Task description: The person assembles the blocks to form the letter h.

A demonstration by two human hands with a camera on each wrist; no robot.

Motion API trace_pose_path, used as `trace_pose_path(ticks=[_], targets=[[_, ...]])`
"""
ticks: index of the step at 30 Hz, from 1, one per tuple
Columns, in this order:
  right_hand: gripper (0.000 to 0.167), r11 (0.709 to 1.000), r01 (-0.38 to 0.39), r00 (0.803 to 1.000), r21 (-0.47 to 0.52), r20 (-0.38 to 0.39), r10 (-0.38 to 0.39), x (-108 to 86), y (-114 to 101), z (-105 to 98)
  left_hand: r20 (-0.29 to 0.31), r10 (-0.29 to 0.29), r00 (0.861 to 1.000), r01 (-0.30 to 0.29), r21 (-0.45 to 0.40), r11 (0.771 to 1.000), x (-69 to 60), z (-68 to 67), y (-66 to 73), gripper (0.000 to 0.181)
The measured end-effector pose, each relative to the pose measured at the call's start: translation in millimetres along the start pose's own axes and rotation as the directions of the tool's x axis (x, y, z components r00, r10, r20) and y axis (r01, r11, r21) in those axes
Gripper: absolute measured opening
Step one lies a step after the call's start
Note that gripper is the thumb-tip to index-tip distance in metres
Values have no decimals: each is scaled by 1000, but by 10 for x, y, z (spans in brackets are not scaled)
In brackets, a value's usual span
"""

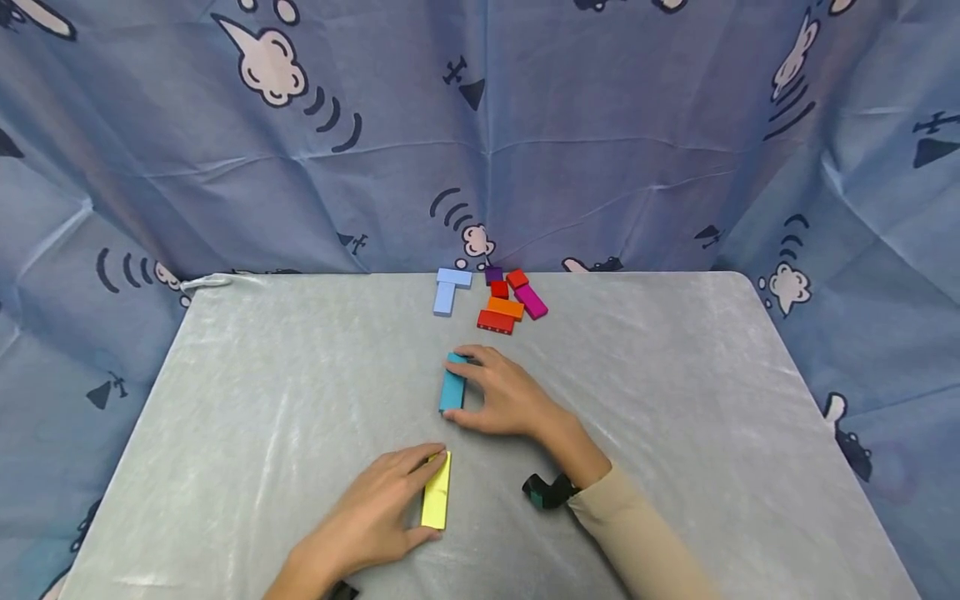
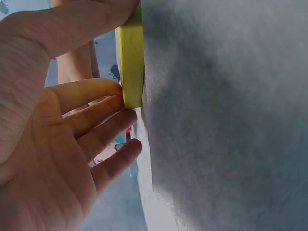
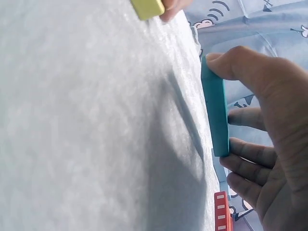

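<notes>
My left hand (image 1: 375, 508) pinches a long yellow block (image 1: 436, 492) end to end, thumb at its near end and fingertips at its far end. In the left wrist view the yellow block (image 2: 131, 62) stands close against the table, its upper end behind the thumb. Farther forward, my right hand (image 1: 510, 392) holds a teal block (image 1: 452, 385) lengthwise between thumb and fingers. The right wrist view has this teal block (image 3: 215, 108) seemingly just above the cloth, with a shadow beside it.
Beyond the hands, near the table's back edge, two light blue blocks (image 1: 444, 298) form a T shape. Right of them lies a cluster with red (image 1: 496, 322), orange (image 1: 506, 308), magenta (image 1: 531, 302) and purple (image 1: 492, 275) blocks. A patterned blue curtain (image 1: 390, 100) surrounds the grey-covered table (image 1: 300, 375).
</notes>
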State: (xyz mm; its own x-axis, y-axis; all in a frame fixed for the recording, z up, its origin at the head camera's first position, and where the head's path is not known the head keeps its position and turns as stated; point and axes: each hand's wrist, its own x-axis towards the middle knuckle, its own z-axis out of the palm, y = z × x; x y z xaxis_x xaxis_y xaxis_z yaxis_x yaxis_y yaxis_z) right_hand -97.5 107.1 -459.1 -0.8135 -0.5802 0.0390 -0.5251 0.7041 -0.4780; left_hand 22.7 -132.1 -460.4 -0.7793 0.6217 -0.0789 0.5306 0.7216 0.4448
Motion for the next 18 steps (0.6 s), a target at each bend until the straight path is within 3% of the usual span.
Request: trace_pose_path(ticks=[9, 13, 18], targets=[[70, 999, -33, 999, 32, -35, 34, -48, -34, 50, -49, 25, 998, -23, 35, 999, 6, 38, 23, 86], [69, 999, -7, 1000, 34, -27, 8, -67, -62, 77, -65, 39, 997, -34, 72, 997, -8, 66, 31, 87], [69, 999, 33, 999, 18, -32, -32, -49, -97, 105, -135, 80, 988, -60, 145, 988, -39, 87, 17, 85]])
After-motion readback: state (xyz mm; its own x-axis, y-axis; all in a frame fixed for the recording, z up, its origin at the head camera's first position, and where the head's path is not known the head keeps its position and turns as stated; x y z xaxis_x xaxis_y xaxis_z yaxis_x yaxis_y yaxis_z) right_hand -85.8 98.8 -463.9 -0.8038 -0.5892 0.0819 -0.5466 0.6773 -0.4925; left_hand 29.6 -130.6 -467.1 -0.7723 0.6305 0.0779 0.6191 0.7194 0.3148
